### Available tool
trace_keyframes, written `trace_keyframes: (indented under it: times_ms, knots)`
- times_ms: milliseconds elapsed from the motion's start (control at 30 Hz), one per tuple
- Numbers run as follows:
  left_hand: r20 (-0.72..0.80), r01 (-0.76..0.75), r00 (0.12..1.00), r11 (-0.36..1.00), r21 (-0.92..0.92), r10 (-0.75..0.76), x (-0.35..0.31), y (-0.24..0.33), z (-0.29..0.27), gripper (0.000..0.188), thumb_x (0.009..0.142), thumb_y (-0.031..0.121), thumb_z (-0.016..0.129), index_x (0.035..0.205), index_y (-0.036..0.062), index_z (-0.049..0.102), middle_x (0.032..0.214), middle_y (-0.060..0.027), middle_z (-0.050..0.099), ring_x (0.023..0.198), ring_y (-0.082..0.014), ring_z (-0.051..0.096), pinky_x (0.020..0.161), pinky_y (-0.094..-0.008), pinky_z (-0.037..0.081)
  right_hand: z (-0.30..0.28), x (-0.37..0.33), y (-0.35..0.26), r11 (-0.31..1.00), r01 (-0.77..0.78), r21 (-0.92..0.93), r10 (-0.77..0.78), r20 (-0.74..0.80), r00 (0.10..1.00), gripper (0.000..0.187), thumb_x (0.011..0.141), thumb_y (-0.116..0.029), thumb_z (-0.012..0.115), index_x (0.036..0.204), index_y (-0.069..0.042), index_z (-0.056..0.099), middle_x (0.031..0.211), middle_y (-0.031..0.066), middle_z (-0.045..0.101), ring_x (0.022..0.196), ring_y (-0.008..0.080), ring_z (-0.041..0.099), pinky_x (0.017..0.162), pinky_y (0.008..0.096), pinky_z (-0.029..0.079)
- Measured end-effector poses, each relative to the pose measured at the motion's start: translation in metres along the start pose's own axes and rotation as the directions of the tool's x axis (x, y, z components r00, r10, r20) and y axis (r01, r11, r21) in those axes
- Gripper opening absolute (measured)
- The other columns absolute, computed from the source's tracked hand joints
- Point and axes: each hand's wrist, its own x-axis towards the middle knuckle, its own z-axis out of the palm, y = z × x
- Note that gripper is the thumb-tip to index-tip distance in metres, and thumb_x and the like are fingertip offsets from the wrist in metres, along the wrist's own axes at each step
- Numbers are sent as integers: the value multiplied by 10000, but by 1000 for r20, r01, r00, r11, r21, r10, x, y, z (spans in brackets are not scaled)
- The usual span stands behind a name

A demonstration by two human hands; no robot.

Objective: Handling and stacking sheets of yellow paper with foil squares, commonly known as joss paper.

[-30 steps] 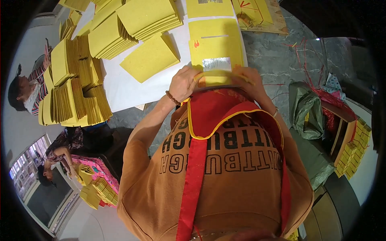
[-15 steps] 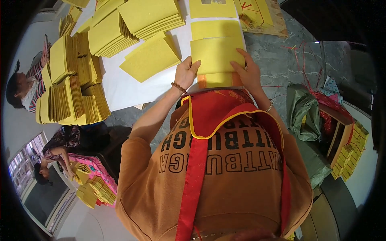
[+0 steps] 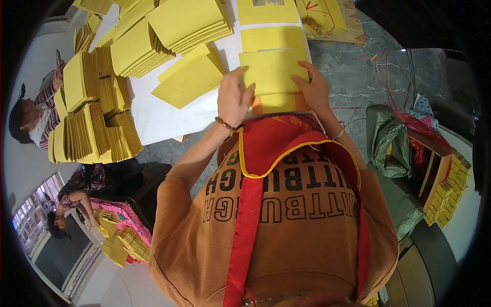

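Observation:
A yellow paper sheet (image 3: 271, 71) lies flat in front of me at the table's near edge, overlapping another yellow sheet (image 3: 273, 38) beyond it. Below it shows a yellow piece with orange ends (image 3: 279, 103). My right hand (image 3: 314, 88) grips the sheet's right edge, thumb on top and fingers along the side. Beside the left edge is my left hand (image 3: 235, 96), thumb and index finger apart, its fingertips close to the paper. To its left rests a pair of loose folded yellow sheets (image 3: 190, 77).
Stacks of folded yellow paper (image 3: 189, 23) and upright bundles (image 3: 94, 107) cover the left of the white table (image 3: 158, 120). At right are a green plastic bag (image 3: 386, 140) and a block of yellow bundles (image 3: 450, 189). Two people (image 3: 25, 115) work on the left.
My left hand has drawn left off the sheet, its thumb no longer pressing the paper. My right hand stays on the right edge.

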Motion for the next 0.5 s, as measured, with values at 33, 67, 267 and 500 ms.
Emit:
trace_keyframes:
  times_ms: [33,67,267,500]
  knots:
    - [1,2,1000,1000,1,-2,0,3,-1,347,791,107,614,1124,56,533,967,-147,569,873,-236,543,732,-340,432,-1,0,-2,999,-39,8,39,28,999,421,780,-160,657,1172,-66,536,1031,140,631,936,218,602,794,297,459]
    - [56,-194,981,970,146,188,-1,6,-1,409,789,112,617,1181,72,508,1087,-136,536,964,-267,509,810,-369,410,-2,0,-7,997,-75,14,74,61,995,405,802,-89,646,1179,-14,517,1066,119,616,954,144,579,815,249,443]
    - [406,-453,856,842,292,319,-3,9,21,587,823,385,572,1346,190,392,1405,-100,329,1285,-305,298,1020,-473,275,0,-1,-5,1000,-12,2,12,-11,1000,405,762,-222,659,1141,-114,565,982,163,644,893,311,625,764,349,474]
    - [460,-470,834,830,301,305,-8,-10,32,620,820,462,550,1360,214,372,1418,-93,315,1295,-303,287,1042,-472,245,0,-22,-32,818,203,-538,-283,-69,956,419,744,-296,681,1128,-161,581,1249,106,495,1145,317,448,939,445,343]
